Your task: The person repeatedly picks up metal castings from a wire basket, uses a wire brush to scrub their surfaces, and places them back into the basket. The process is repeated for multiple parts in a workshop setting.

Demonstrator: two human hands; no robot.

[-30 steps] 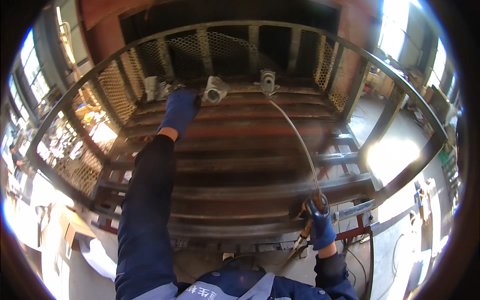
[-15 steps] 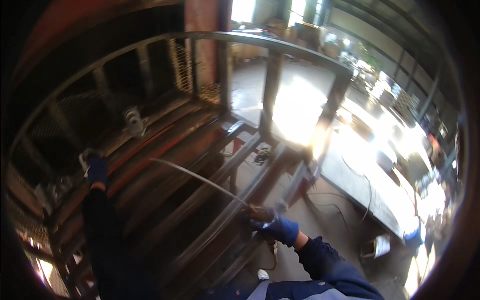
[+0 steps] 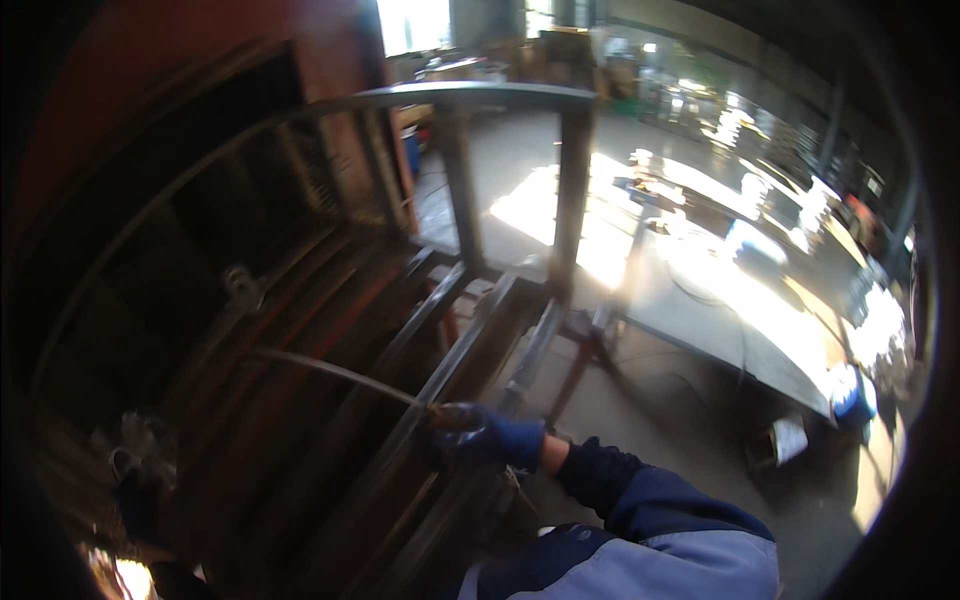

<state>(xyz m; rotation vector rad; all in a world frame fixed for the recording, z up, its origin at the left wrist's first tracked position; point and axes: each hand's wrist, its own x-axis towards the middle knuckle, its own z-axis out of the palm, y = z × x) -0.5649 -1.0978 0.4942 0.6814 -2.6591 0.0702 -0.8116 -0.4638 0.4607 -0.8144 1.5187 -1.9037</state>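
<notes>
My right hand point(image 3: 480, 440), in a dark blue glove, is closed on the handle end of a long thin metal wand point(image 3: 335, 370). The wand bends slightly and points left over the bars of a welded steel frame point(image 3: 450, 365). Its tip fades into shadow above the reddish bars. My left hand point(image 3: 138, 505) is low at the far left, dark and blurred, beside a greyish metal fitting point(image 3: 145, 445). Its fingers do not show clearly. Another small metal fitting point(image 3: 242, 287) sits farther back on the frame's left part.
An upright steel railing point(image 3: 470, 95) rises along the far side of the frame. To the right stands a sunlit metal-topped table point(image 3: 700, 310), with a white box-like container point(image 3: 778, 443) and a blue container point(image 3: 852, 395) near its close end. A red wall point(image 3: 330, 50) stands behind.
The view has turned right. My right hand, with the wand, now appears farther left. My left hand has come back nearer and lower, into shadow.
</notes>
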